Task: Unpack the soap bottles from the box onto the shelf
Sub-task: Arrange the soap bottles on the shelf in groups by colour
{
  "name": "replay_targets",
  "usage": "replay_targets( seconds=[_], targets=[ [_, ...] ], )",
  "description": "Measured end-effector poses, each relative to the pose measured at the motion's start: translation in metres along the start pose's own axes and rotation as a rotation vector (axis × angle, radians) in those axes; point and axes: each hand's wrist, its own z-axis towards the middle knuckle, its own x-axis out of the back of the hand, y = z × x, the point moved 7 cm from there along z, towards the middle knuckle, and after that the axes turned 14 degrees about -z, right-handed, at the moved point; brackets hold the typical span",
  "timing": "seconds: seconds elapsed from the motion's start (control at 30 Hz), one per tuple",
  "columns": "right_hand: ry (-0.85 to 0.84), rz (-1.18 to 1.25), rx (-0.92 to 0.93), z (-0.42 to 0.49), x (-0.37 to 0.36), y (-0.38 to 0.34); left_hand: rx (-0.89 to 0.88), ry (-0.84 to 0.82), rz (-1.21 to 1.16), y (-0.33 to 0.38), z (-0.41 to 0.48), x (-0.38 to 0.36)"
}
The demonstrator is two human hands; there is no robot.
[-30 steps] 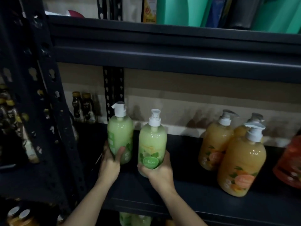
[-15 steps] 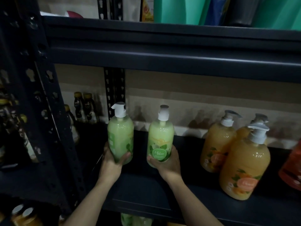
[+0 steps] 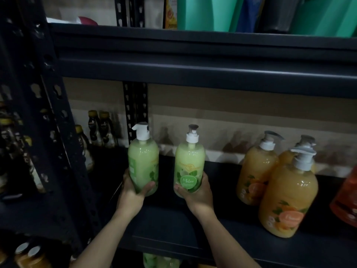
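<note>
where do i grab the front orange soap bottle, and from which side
Probably the wide lower body of the front orange bottle, coming from the open shelf front: it stands upright, with other orange bottles close behind and a slim pump.

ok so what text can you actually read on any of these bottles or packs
"Melon": round green label on the pale green pump bottle in the right hand.
Too blurred: front orange pump bottle label; yellow pack on the top shelf; the green bottle in the left hand.
</note>
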Motion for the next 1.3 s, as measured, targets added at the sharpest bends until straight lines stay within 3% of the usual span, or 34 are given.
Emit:
replay_targets(
  seconds=[0.57, 0.87, 1.0, 1.3],
  targets=[
    [0.0, 0.056, 0.027, 0.005, -0.007, 0.009, 0.02, -0.186, -0.176, 0.005, 0.004, -0.047],
    [-0.017, 0.1, 0.074, 0.01, -0.007, 0.01, -0.024, 0.017, -0.023, 0.022, -0.003, -0.04],
    [0.0, -0.008, 0.071, 0.019, -0.015, 0.023, -0.011, 0.038, -0.002, 0.023, -0.003, -0.041],
    [0.015, -0.091, 0.08, 0.027, -0.02, 0.035, 0.095, -0.218, -0.098, 0.015, 0.03, -0.031]
  ],
)
